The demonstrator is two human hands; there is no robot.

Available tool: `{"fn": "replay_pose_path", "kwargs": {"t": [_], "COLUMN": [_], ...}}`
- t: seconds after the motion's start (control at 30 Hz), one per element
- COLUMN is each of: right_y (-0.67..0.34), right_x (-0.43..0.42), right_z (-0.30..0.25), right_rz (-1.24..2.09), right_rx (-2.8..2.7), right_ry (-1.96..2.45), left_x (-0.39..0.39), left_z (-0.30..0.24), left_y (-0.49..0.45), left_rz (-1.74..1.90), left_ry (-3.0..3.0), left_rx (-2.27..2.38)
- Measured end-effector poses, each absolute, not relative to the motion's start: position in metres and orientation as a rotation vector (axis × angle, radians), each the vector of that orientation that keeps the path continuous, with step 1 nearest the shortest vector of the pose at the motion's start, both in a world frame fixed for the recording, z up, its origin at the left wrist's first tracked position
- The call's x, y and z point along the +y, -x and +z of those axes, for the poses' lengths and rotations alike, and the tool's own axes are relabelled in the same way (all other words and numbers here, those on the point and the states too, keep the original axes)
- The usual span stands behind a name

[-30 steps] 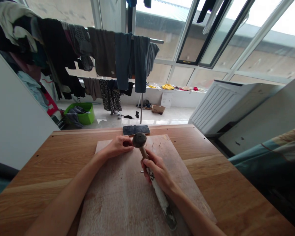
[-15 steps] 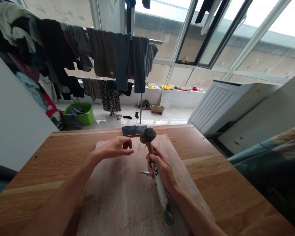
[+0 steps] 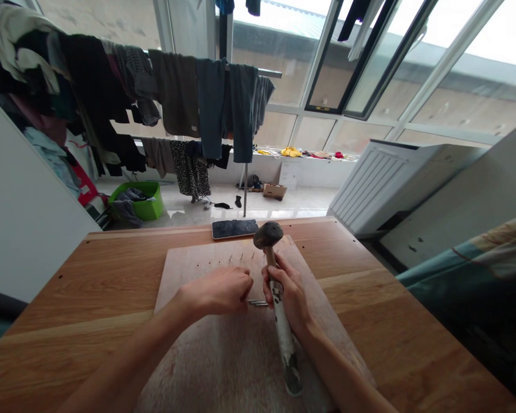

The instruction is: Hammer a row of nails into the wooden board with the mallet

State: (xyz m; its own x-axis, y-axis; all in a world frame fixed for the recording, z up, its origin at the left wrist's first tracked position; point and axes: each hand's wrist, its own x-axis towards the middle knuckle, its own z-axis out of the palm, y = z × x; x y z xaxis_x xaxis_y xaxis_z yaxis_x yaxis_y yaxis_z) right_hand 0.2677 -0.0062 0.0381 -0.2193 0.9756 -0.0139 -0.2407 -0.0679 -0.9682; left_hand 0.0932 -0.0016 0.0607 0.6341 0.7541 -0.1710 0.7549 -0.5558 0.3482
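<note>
My right hand (image 3: 286, 295) is wrapped round the wooden handle of a hammer (image 3: 268, 234), whose dark head is raised above the far part of a worn wooden board (image 3: 223, 350). My left hand (image 3: 221, 291) lies on the board just left of the hammer, fingers curled and pinching at loose nails (image 3: 257, 303) that lie flat there. A row of several small nails (image 3: 241, 258) stands upright in the board near its far edge.
The board lies on a wooden table (image 3: 69, 310). A dark phone (image 3: 234, 228) rests at the table's far edge. Beyond are a clothes rack (image 3: 189, 97) hung with garments, a green basket (image 3: 141, 198) and a white radiator (image 3: 382, 178).
My left hand left the standing nails at the far edge and came back toward me to the loose nails. The hammer shifted right and rose a little.
</note>
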Motion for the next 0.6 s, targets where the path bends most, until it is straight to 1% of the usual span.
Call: {"fn": "replay_pose_path", "kwargs": {"t": [0.2, 0.33, 0.43, 0.6], "right_y": [-0.267, -0.267, -0.267, -0.267], "right_x": [-0.007, -0.008, -0.007, -0.005], "right_z": [0.038, 0.038, 0.039, 0.037], "right_rz": [1.505, 1.504, 1.506, 1.517], "right_rx": [-1.154, -1.149, -1.147, -1.142], "right_ry": [0.946, 0.945, 0.945, 0.941], "left_x": [-0.004, -0.002, -0.003, -0.008], "left_z": [0.080, 0.089, 0.088, 0.076], "left_y": [-0.079, -0.062, -0.064, -0.089], "left_rz": [-0.153, -0.111, -0.091, -0.200], "left_ry": [-2.389, -2.323, -2.342, -2.436], "left_rx": [1.389, 1.501, 1.522, 1.468]}}
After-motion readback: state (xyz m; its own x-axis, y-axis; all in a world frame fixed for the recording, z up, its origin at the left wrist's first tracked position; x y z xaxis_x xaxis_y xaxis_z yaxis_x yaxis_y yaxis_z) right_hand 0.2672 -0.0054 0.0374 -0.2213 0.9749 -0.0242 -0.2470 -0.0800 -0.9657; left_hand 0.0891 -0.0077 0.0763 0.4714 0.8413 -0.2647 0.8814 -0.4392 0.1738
